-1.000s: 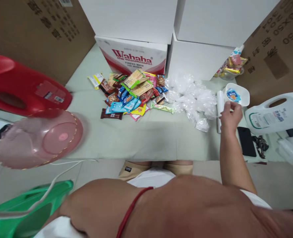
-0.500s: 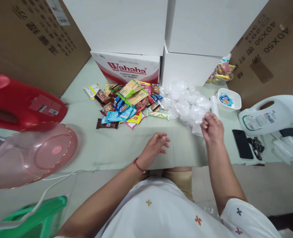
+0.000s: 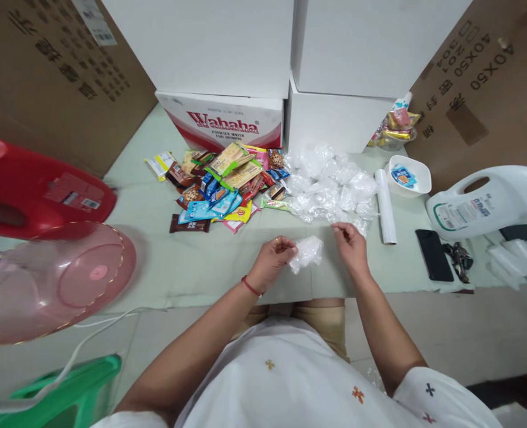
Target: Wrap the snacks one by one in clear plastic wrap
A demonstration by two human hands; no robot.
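Observation:
Near the table's front edge, my left hand (image 3: 272, 258) pinches a crumpled piece of clear plastic (image 3: 307, 254) between thumb and fingers; whether it is a bag or film I cannot tell. My right hand (image 3: 351, 245) is to the right of that piece, thumb and fingertips drawn together, and anything in them is too small to make out. Just beyond it lies a heap of crumpled clear plastic (image 3: 330, 181). Left of the heap is a pile of wrapped snacks (image 3: 228, 190) in several colours. A white roll (image 3: 385, 208) lies to the heap's right.
Behind the snacks stands a Wahaha carton (image 3: 228, 123) beside white boxes (image 3: 335, 119). On the left are a red jug (image 3: 44, 190) and a pink clear bowl (image 3: 98, 244). To the right are a white bowl (image 3: 419, 185), a white bottle (image 3: 473, 205), a phone (image 3: 433, 254) and keys (image 3: 458, 261).
My right hand has come left and nearer from beside the roll. My left hand, empty-looking before with fingers apart, now grips a crumpled clear plastic piece. The roll shows more fully.

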